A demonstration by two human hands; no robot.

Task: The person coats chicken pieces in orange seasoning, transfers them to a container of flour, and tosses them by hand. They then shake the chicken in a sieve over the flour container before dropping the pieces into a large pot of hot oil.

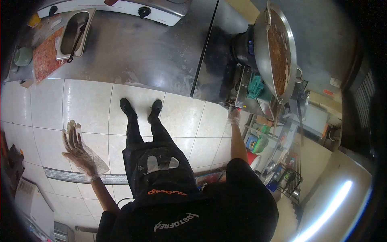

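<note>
My left hand (78, 152), in a clear plastic glove, is held out over the tiled floor with its fingers spread and nothing in it. At the front edge of the gas stove (242, 86), my gloved right hand (234, 116) has its fingers closed against the control area. What they grip there is hidden. A large metal wok (263, 48) sits on the burner just beyond, holding a brown food mixture (279, 50). Between wok and stove front lies a green cloth (255, 86).
A steel counter (137, 52) runs ahead, bearing a metal pan (89, 20) with a dark-handled utensil, a bag of reddish minced food (45, 56), a green container (23, 56) and a white stove (165, 16). Shelving with a wire rack (291, 181) stands at right.
</note>
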